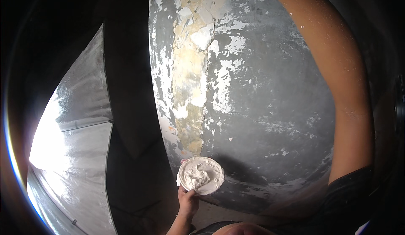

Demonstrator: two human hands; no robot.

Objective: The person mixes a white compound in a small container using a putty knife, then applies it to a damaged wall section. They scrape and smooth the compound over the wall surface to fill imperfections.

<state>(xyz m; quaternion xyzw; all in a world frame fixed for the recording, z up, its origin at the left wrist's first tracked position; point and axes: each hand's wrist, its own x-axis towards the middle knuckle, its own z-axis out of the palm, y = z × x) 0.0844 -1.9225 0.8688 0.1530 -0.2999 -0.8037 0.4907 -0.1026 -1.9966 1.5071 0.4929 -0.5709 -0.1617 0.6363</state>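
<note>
Gripping the near rim of a round tub (222,174) of white paste (202,176), the left hand (188,200) sits below the lower end of the tan strip (188,70) on the grey wall (274,87). Its thumb presses over the rim; the other fingers are partly hidden. The tub lies between this hand and the strip, roughly in line with the strip's up-and-down long axis; whether it touches the wall I cannot tell. The right arm (346,83) arches well to the right of the strip, bending toward its top, but the right hand is out of sight, spread or closed I cannot tell. The left hand is clearly nearer the paste.
</note>
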